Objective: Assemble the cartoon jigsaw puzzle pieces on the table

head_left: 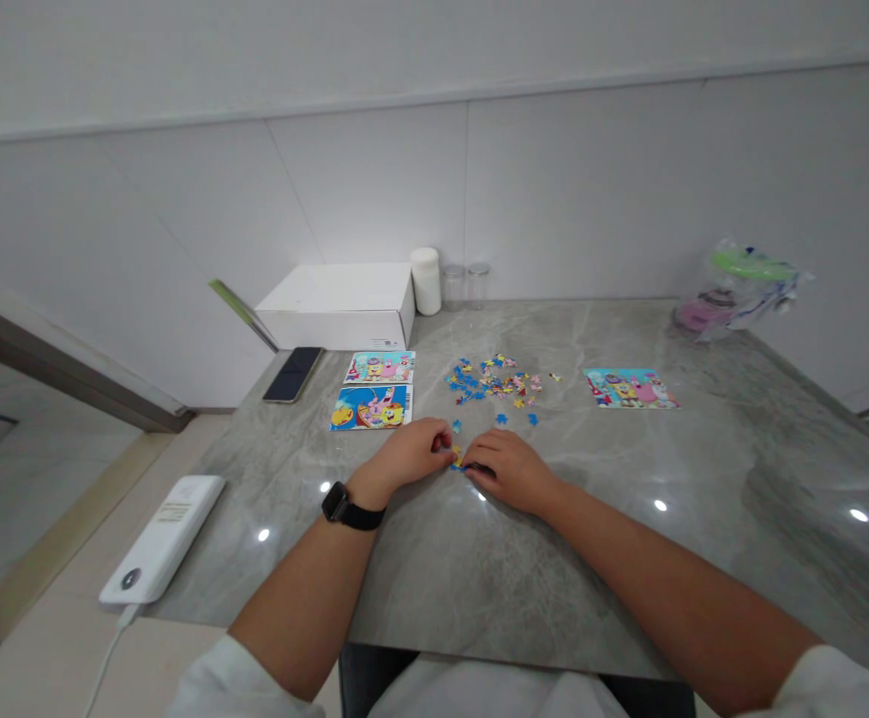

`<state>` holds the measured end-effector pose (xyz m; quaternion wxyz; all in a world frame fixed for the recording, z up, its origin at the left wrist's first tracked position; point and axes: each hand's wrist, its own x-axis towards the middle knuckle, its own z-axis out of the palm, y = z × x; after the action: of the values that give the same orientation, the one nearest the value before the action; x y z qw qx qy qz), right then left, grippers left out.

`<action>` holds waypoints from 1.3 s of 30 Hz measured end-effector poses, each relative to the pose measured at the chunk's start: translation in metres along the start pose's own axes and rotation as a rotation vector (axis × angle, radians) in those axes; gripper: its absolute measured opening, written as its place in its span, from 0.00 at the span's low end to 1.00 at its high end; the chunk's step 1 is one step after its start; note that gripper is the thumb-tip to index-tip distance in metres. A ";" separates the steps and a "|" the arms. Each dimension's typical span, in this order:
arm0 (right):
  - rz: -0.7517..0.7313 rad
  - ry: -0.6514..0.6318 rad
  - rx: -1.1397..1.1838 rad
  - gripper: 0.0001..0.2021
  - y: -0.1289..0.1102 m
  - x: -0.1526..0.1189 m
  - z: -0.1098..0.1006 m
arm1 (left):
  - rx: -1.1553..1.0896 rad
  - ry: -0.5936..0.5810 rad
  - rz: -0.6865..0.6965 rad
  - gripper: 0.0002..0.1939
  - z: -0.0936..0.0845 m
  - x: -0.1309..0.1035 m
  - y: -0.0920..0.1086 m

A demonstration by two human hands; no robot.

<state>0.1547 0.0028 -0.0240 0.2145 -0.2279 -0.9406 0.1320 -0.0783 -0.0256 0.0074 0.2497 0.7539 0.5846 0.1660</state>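
Note:
Near the middle of the grey table, my left hand (417,451) and my right hand (507,467) meet around small yellow and blue jigsaw pieces (458,460). The fingers of both hands are closed in a pinch on them, and the fingertips partly cover the pieces. Just beyond lies a loose blue piece (456,426). Farther back is a scattered pile of jigsaw pieces (490,381), mostly blue with some yellow and pink. Two cartoon picture cards (372,408) lie left of the pile, and a finished-looking cartoon picture (632,389) lies flat to its right.
A white box (336,299), a white bottle (426,282) and two clear jars (477,286) stand along the wall. At the left are a phone (293,375) and a white power bank (165,538) with a cable. A plastic bag (733,294) sits back right on the table (494,588).

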 end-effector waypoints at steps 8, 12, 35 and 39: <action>0.002 0.004 -0.049 0.04 -0.002 0.001 0.002 | 0.005 0.008 -0.010 0.06 0.002 0.000 0.000; -0.010 -0.002 -0.046 0.05 -0.002 0.000 0.000 | 0.011 0.008 -0.007 0.07 0.003 0.000 -0.002; -0.085 -0.019 -0.033 0.09 -0.005 -0.004 -0.008 | 0.017 0.010 -0.008 0.05 0.004 0.000 -0.001; -0.055 -0.030 -0.036 0.08 -0.004 -0.005 -0.006 | 0.018 0.002 -0.012 0.05 0.003 0.000 0.001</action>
<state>0.1599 -0.0027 -0.0193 0.1996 -0.2036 -0.9518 0.1126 -0.0761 -0.0265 0.0052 0.2435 0.7524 0.5907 0.1601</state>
